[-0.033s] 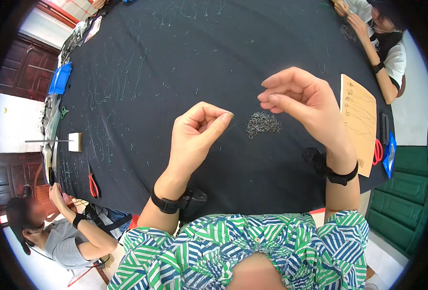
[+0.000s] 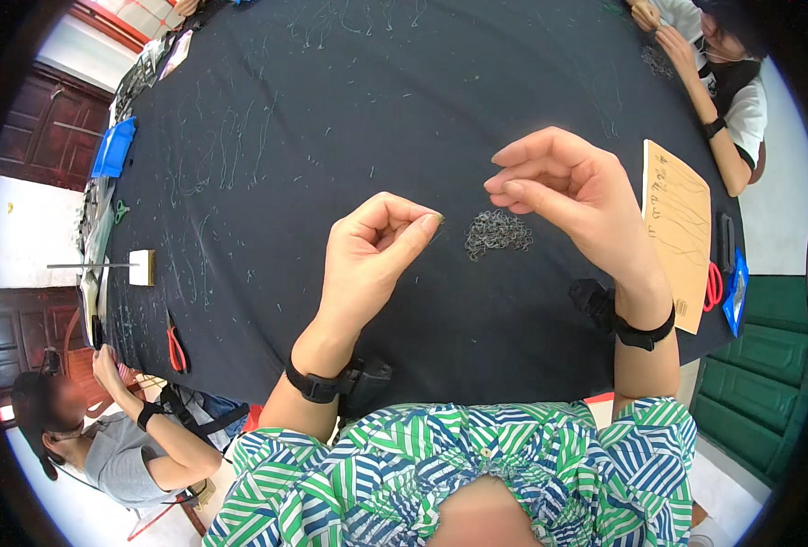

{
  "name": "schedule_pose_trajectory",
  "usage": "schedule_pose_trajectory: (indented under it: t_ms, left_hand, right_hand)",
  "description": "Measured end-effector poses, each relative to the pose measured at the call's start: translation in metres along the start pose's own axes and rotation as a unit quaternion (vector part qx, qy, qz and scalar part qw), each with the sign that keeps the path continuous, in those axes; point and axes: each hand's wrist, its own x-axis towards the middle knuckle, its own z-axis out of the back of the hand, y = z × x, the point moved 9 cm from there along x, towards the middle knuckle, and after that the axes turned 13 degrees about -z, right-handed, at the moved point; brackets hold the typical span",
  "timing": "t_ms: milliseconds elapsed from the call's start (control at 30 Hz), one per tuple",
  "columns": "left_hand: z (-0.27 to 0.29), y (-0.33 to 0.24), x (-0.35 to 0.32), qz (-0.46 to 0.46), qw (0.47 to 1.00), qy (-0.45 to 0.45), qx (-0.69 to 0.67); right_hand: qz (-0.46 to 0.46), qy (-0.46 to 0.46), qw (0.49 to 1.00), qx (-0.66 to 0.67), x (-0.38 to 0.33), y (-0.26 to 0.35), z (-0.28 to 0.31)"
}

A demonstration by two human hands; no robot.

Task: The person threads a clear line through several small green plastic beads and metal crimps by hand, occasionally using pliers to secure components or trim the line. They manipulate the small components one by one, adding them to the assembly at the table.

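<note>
Delicately, the left hand (image 2: 365, 248) is pinching a thin greenish strand (image 2: 440, 219); the right hand (image 2: 584, 193) is hanging parted. Any slackening is risking a drop.

A black cloth covers the tabletop (image 2: 504, 356), with a small heap of dark, curved pieces (image 2: 498, 235) on it and fine green threads (image 2: 231, 159) scattered across its left and far parts. Red-handled pliers (image 2: 177, 350) lie near the left edge, below a white block (image 2: 141, 268); at the right lie a brown cardboard sheet (image 2: 682, 264), red-handled scissors (image 2: 713, 287) and a blue packet (image 2: 737, 292).
</note>
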Motion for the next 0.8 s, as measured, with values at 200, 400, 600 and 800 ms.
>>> schedule_pose_trajectory:
  t_ms: [200, 400, 600, 800]
  left_hand:
    - [-0.006, 0.000, -0.001, 0.001, 1.000, 0.023, -0.001]
    - [-0.006, 0.004, -0.001, 0.007, 1.000, 0.013, -0.005]
    - [-0.011, 0.006, -0.002, 0.010, 0.999, 0.032, 0.010]
    - [-0.015, 0.007, -0.003, 0.007, 0.999, 0.042, 0.016]
  right_hand:
    - [-0.020, 0.005, 1.000, -0.006, 0.005, -0.007, -0.003]
    - [-0.015, 0.039, 0.998, 0.045, 0.005, -0.012, -0.007]
    - [0.033, 0.014, 0.998, -0.042, -0.001, -0.009, -0.022]
    - [0.095, -0.043, 0.977, -0.185, -0.008, -0.001, -0.034]
